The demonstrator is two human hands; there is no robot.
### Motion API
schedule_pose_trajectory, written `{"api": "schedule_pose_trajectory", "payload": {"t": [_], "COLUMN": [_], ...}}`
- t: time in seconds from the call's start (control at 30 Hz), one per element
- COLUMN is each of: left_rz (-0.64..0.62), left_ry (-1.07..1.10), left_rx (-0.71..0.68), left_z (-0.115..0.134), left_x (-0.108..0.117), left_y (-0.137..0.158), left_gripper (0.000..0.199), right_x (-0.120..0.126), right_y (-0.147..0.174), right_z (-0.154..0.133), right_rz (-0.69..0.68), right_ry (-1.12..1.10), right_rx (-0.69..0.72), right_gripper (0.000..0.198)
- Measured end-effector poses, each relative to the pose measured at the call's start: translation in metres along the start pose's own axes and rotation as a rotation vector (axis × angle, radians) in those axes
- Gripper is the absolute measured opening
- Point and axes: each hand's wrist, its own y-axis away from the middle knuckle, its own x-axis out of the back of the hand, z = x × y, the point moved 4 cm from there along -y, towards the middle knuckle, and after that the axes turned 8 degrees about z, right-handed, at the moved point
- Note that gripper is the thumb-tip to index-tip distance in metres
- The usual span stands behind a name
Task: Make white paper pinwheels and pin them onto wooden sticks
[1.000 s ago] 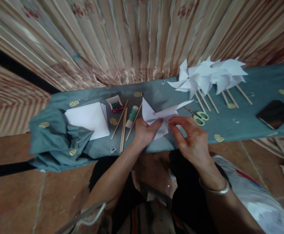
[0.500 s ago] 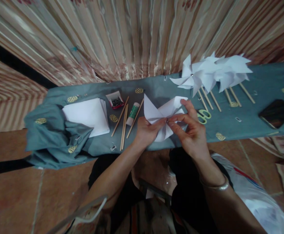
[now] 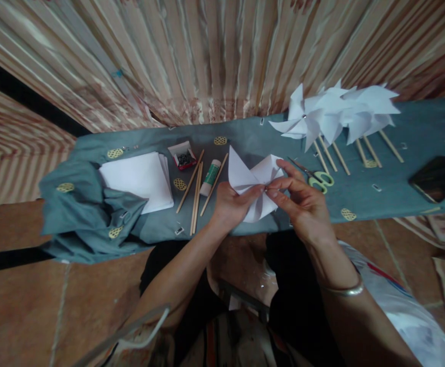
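A white paper pinwheel (image 3: 241, 171) is held over the near edge of the cloth-covered table. My left hand (image 3: 232, 206) grips it from the left, with the thumb pressed at its centre. My right hand (image 3: 302, 201) pinches at that same centre with thumb and forefinger; a tiny dark piece shows between the fingertips, too small to name for sure. Other fingers of this hand rest by the right paper blade. Just beyond the right hand lie scissors (image 3: 321, 182) with light green handles.
Left of the hands lie a glue stick (image 3: 210, 178), several wooden sticks (image 3: 197, 199), a small box (image 3: 183, 156) of dark bits and a stack of white paper (image 3: 136, 178). Finished pinwheels on sticks (image 3: 340, 109) lie at the back right, a dark phone-like slab (image 3: 438, 178) farther right.
My right hand has shifted slightly right and its fingers have drawn in, with the right blade now folded closer to the centre. More of the scissors shows. The whole view has moved a little.
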Motion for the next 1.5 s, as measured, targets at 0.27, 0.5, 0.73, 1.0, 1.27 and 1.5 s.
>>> {"api": "schedule_pose_trajectory", "payload": {"t": [0.27,0.5,0.73,1.0,1.27,1.5], "left_rz": [-0.023,-0.072,-0.095,-0.096,-0.101,-0.118], "left_ry": [0.008,-0.013,0.002,-0.009,-0.017,-0.049], "left_rx": [0.008,0.008,-0.013,-0.009,-0.032,-0.030], "left_z": [-0.002,-0.007,-0.008,-0.009,-0.010,-0.006], "left_x": [0.000,-0.001,-0.001,-0.001,0.000,-0.002], "left_y": [0.000,-0.002,-0.003,-0.004,-0.004,-0.002], "left_gripper": [0.018,0.023,0.022,0.023,0.018,0.013], "right_x": [0.001,0.000,0.000,0.000,0.000,0.001], "right_y": [-0.001,-0.002,-0.002,-0.001,-0.002,-0.001], "right_z": [0.001,-0.003,-0.003,-0.002,-0.003,-0.001], "right_rz": [-0.029,-0.047,-0.059,-0.054,-0.072,-0.048], "right_ry": [-0.097,-0.272,-0.292,-0.331,-0.318,-0.270], "right_rx": [-0.093,-0.198,-0.235,-0.260,-0.263,-0.252], "right_gripper": [0.019,0.016,0.017,0.017,0.017,0.015]}}
